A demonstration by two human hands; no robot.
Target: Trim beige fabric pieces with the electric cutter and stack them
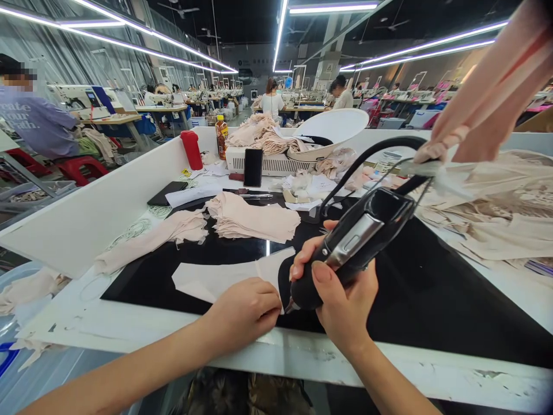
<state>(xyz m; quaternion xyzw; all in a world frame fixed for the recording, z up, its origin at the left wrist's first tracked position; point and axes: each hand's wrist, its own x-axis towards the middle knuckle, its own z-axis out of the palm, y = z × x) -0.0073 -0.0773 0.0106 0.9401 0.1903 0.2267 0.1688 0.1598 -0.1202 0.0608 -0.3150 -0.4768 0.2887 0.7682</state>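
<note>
My right hand [341, 300] is wrapped round a black corded hand tool [354, 242] with a silver panel, its tip pointing down at a pale fabric piece [224, 278] on the black work surface [432, 288]. My left hand [246, 314] presses its curled fingers on the near edge of that fabric, close beside the tool's tip. The tool's black cable [367, 153] arcs up and back over the table.
Stacks of pale pink fabric pieces [254, 218] lie behind. A phone [253, 167], red cup [191, 150], bottle [222, 136] and white machine [268, 161] stand at the back. Hanging fabric [492, 92] fills the upper right. Other people sit at sewing stations beyond.
</note>
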